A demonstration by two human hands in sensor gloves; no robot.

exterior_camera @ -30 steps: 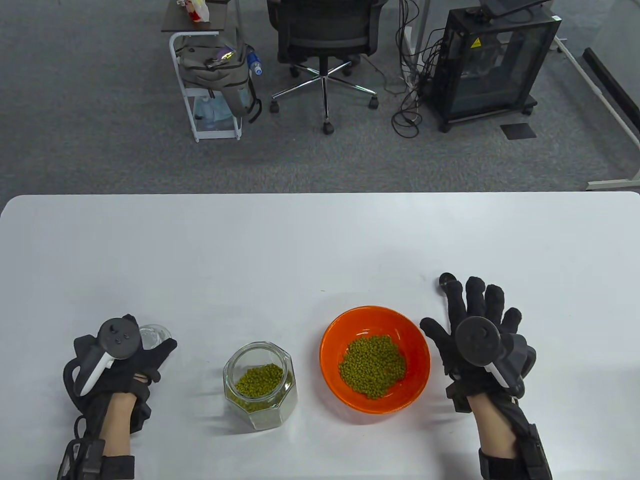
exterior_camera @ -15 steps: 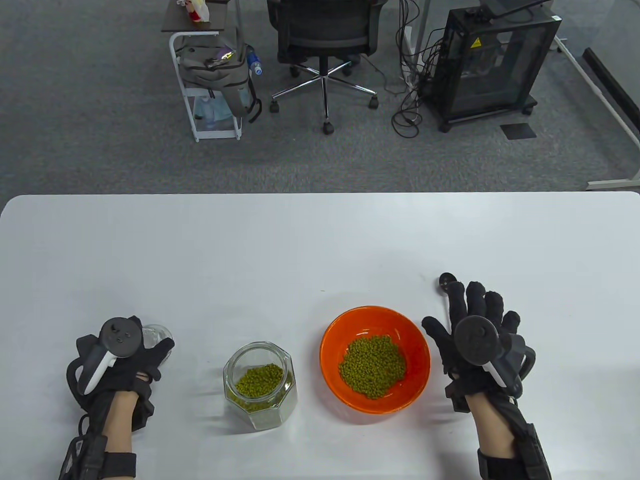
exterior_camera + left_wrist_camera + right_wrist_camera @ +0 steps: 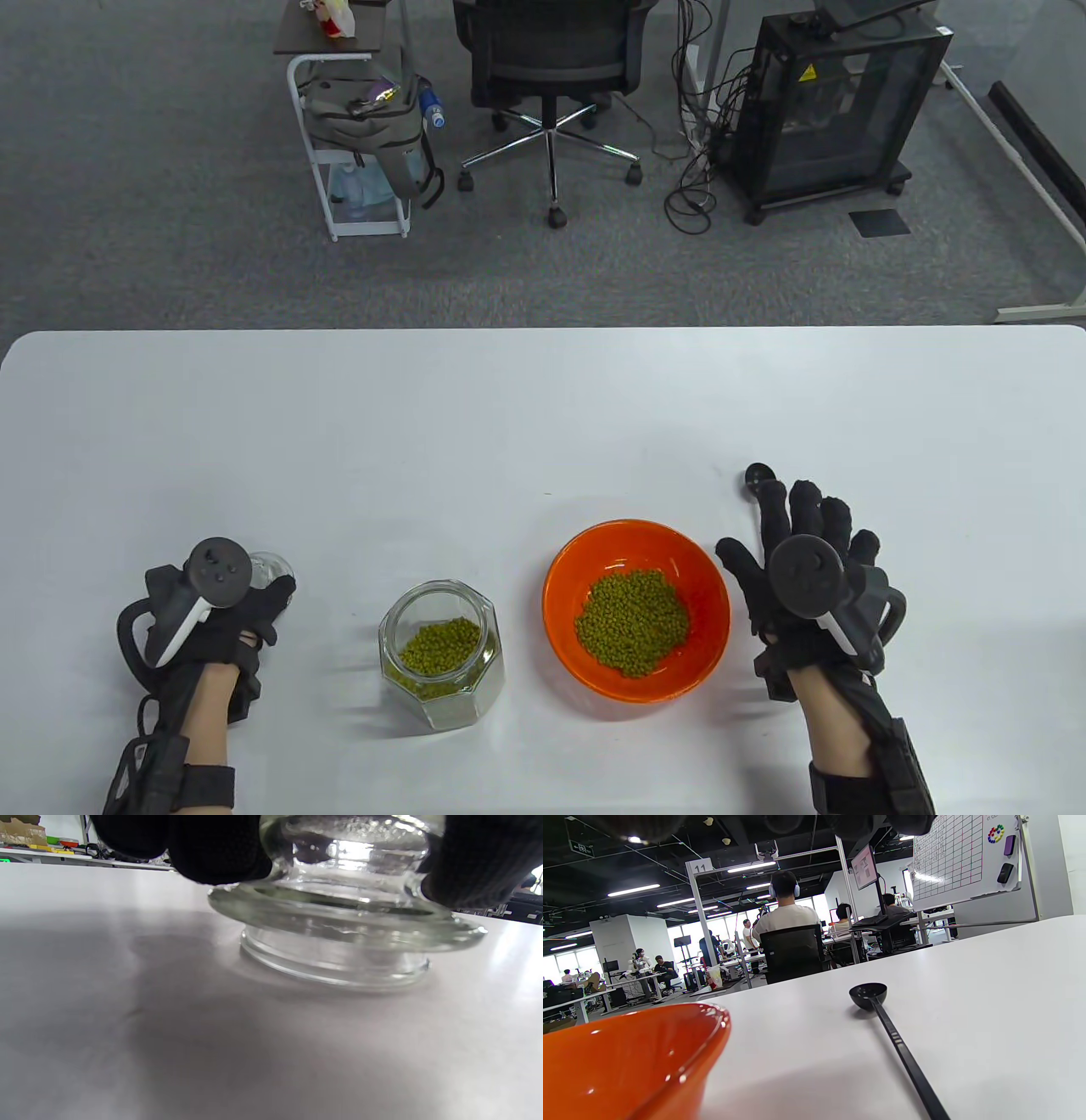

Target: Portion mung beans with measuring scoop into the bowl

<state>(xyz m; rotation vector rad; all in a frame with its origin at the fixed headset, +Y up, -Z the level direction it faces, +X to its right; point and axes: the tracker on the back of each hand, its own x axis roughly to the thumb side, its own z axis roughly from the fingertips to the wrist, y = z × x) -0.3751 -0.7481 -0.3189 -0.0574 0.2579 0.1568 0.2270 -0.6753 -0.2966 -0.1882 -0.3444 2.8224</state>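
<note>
White table (image 3: 543, 407) carries, left to right in the frame's lower half: glass lid (image 3: 339, 929), open glass jar (image 3: 441, 654), orange bowl (image 3: 636, 611), black scoop (image 3: 882, 1014).

Gloves: I see black knit sensor gloves on left hand (image 3: 222, 624) and right hand (image 3: 806, 586) | trackers: dark round-headed, white underside, strapped on each hand's back | wrists: black straps, black cable along left forearm.

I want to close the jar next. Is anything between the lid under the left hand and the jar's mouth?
Nothing visible: bare table lies between the lid, gripped by the left hand, and the open jar.
</note>
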